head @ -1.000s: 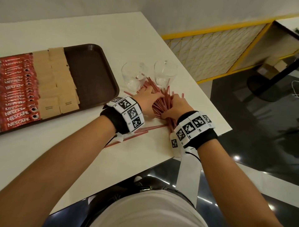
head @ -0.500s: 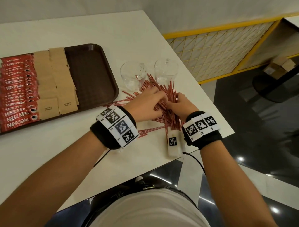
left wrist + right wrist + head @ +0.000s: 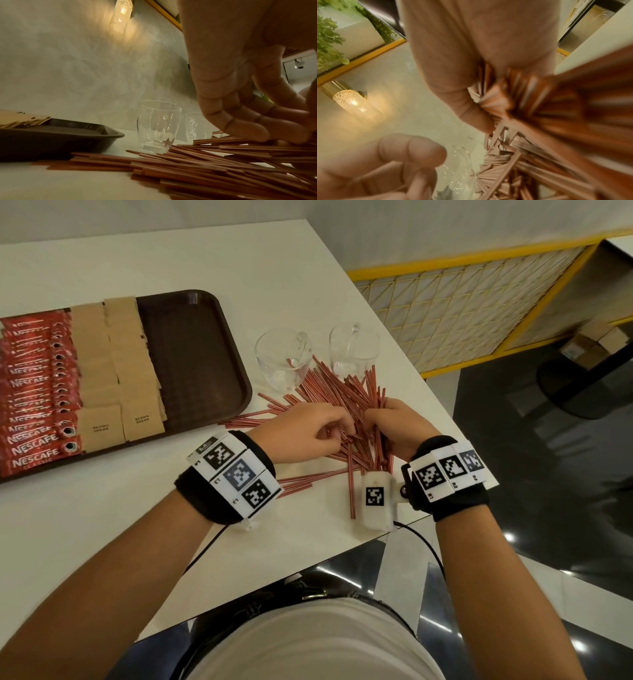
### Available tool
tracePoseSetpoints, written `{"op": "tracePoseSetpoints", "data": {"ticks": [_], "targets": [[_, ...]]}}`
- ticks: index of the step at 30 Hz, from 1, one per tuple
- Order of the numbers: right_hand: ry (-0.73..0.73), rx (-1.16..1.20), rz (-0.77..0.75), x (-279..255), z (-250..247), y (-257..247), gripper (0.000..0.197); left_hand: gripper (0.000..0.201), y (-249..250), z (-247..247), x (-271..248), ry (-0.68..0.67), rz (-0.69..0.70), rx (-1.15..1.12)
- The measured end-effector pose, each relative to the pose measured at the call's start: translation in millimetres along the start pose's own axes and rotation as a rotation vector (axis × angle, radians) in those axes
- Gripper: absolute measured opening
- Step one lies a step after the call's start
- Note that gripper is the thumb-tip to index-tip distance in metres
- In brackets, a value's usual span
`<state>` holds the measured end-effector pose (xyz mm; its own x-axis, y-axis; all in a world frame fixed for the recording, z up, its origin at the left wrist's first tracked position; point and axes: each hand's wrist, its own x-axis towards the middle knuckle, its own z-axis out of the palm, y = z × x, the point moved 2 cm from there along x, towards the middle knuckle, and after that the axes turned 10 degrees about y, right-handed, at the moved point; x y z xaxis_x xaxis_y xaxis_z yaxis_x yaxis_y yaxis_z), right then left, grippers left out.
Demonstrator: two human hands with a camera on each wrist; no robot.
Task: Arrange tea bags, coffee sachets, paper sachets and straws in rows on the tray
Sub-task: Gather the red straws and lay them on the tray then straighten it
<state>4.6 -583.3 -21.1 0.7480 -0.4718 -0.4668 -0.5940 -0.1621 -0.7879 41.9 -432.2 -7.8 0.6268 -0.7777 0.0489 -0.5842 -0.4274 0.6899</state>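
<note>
A loose pile of thin red straws (image 3: 329, 392) lies on the white table in front of two glasses. My right hand (image 3: 373, 422) grips a bundle of the straws (image 3: 527, 97), which fans out above and below my fist. My left hand (image 3: 337, 433) is right beside it, fingers (image 3: 243, 125) curled down and pinching straws (image 3: 205, 161) at the top of the pile. The brown tray (image 3: 195, 354) to the left holds a row of red Nescafe coffee sachets (image 3: 34, 392) and two rows of brown sugar paper sachets (image 3: 113, 364). No tea bags are in view.
Two empty glass cups (image 3: 284, 357) (image 3: 354, 347) stand just behind the pile, right of the tray. The right third of the tray is bare. The table's edge (image 3: 455, 419) runs close to my right hand. A few stray straws (image 3: 298, 481) lie near my left wrist.
Both hands have drawn together over the pile. My right hand has gathered straws into a bundle, and my left hand has shifted from lying on the pile to picking at it.
</note>
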Motion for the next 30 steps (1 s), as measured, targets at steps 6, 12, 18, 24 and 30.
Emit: {"op": "tracePoseSetpoints", "data": {"ticks": [6, 12, 18, 24, 30], "targets": [[-0.084, 0.097, -0.046, -10.8, -5.8, -3.7, 0.025, 0.022, -3.4, -8.5, -3.1, 0.064, -0.039, -0.095], [-0.153, 0.195, -0.081, -23.8, -16.2, -3.3, 0.028, 0.019, -8.5, -8.3, -5.2, 0.057, -0.079, -0.119], [-0.190, 0.366, -0.084, -30.9, -18.5, -1.6, 0.032, 0.017, -10.5, -12.2, -6.6, 0.064, -0.126, -0.157], [-0.138, 0.445, -0.086, -32.8, -11.3, -4.5, 0.032, 0.022, -7.1, -15.7, -9.6, 0.080, -0.185, -0.270], [-0.188, 0.551, -0.078, -36.2, -8.9, -5.4, 0.032, 0.016, -5.5, -32.4, -12.7, 0.278, -0.202, -0.383]]}}
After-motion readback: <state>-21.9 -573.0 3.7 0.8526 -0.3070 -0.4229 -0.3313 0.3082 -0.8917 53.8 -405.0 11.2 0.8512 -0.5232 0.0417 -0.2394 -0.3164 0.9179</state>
